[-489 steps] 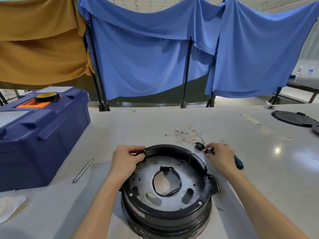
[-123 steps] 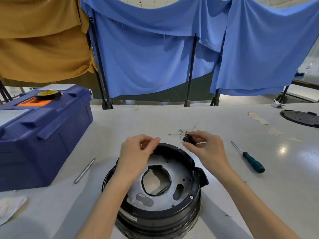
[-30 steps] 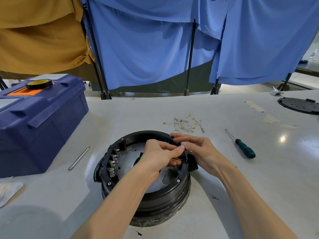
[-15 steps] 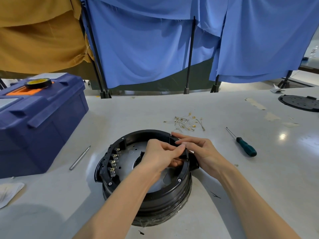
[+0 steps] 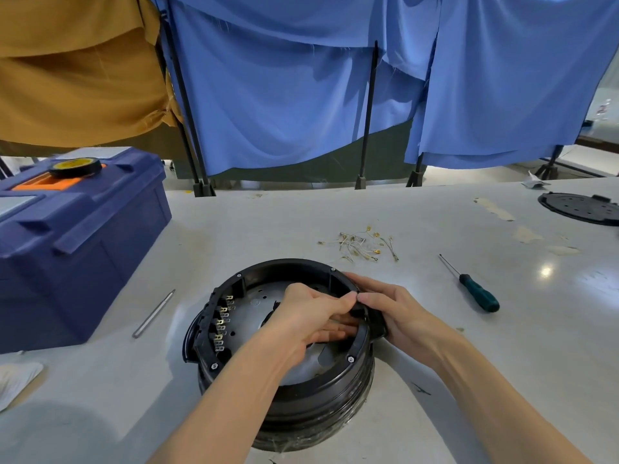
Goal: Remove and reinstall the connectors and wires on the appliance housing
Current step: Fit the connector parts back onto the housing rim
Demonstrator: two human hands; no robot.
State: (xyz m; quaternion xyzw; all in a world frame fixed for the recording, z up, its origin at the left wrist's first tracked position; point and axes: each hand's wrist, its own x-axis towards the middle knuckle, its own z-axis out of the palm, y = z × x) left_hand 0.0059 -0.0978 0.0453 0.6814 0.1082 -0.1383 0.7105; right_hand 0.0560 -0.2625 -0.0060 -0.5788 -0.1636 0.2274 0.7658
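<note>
The black round appliance housing [image 5: 301, 406] lies open side up at the table's near middle. A row of metal terminals [image 5: 222, 321] lines its inner left rim. A small black connector [image 5: 360, 309] sits at the right rim, mostly hidden by fingers. My left hand [image 5: 311, 316] reaches inside the housing, fingers curled, and pinches the connector from the inner side. My right hand [image 5: 398, 313] grips it from outside, thumb on top and fingers wrapped over the housing's side lug. Both thumbs meet at the rim. Loose wires [image 5: 361, 244] with gold ends lie just beyond the housing.
A green-handled screwdriver [image 5: 475, 293] lies to the right and a thin metal rod [image 5: 154, 313] to the left. A blue toolbox [image 5: 77, 242] with a tape roll [image 5: 75, 167] stands at far left. A black lid [image 5: 579, 207] rests at far right, white paper [image 5: 16, 380] at the left edge.
Since several seconds ago the housing was turned and my right hand carried the connector to its right rim. Over the last second both hands stay there, barely shifting.
</note>
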